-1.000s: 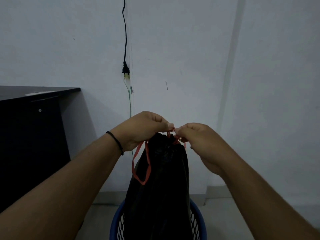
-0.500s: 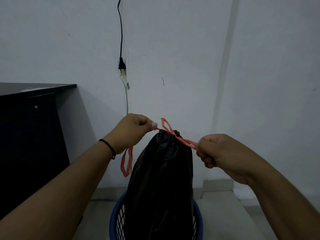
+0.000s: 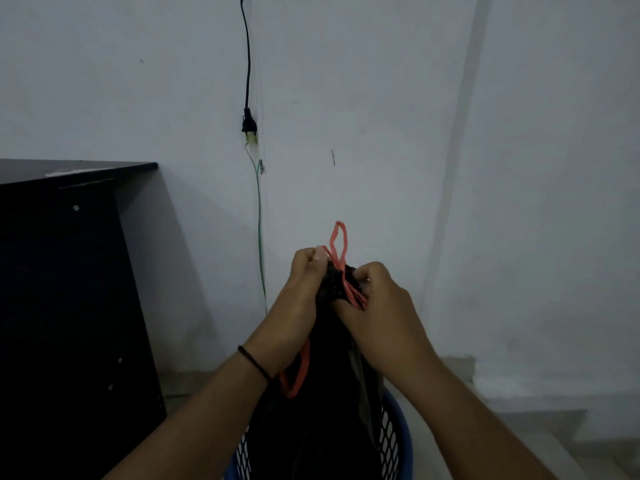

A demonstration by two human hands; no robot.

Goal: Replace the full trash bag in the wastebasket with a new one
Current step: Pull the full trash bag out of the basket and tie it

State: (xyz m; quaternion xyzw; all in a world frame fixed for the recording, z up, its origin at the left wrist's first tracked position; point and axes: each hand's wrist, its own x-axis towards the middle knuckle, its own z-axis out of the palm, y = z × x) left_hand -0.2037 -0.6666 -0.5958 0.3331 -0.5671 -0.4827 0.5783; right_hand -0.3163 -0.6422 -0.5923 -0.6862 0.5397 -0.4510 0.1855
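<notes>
Head view, single entry.

Bag (image 3: 322, 427): black, full, seated in the blue mesh basket (image 3: 398, 441) at 6 o'clock of the frame. Its long axis is held upright, with the gathered neck at the top, between the two hands.

Drawstring (image 3: 337, 244): orange. One loop is raised at 12 o'clock of the neck, a second strand is laid across the neck towards 4 o'clock, and a third loop is hung at 7 o'clock, below the left wrist.

Left hand (image 3: 304, 282): curled, fingertips pinched on the drawstring at 10 o'clock of the neck. A dark band is worn on the wrist.

Right hand (image 3: 377, 299): curled around the neck and the strand at 3 o'clock, thumb pressed onto the black film.

Relation judged decisive: the neck is flanked equally by both hands, neither nearer. The knot appears unfinished, so the loops are judged to need pulling apart along the 9-to-3 line before the bag is lifted straight up, towards 12 o'clock.

Surroundings: dark table (image 3: 69, 271) at 9 o'clock; plug (image 3: 248, 124) and cord on the wall at 12 o'clock. No new bag is seen.
</notes>
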